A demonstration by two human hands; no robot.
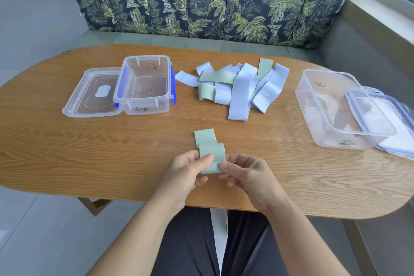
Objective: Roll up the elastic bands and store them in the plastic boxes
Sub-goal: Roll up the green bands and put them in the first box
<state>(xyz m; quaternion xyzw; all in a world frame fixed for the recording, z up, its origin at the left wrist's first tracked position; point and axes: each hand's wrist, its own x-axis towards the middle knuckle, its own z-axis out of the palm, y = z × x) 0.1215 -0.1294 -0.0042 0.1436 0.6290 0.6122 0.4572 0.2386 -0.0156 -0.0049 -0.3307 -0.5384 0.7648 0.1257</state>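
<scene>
- The pile of bands [237, 87], mostly pale blue with a few green, lay loose and overlapping on the wooden surface [89, 152]. It serves as the reference for all positions below.
- The green band [211, 154] was on the person's side of the pile, well apart from it. Its far end rested on the surface, and its near end was lifted and partly curled over.
- The left hand [188, 172] pinched the left edge of the green band's near end between thumb and fingers.
- The right hand [248, 177] gripped the right edge of the same end, thumb on top and fingers curled beneath.
- A clear box with blue clips [143, 87] stood open to the left of the pile, near it. Its lid [94, 94] lay flat farther left, against the box.
- A second clear box [336, 110] stood open to the right of the pile. The second lid [385, 123] lay farther right, its edge overlapped by that box.
- A leaf-patterned backrest [201, 0] stood behind the pile, past the surface's far edge.
</scene>
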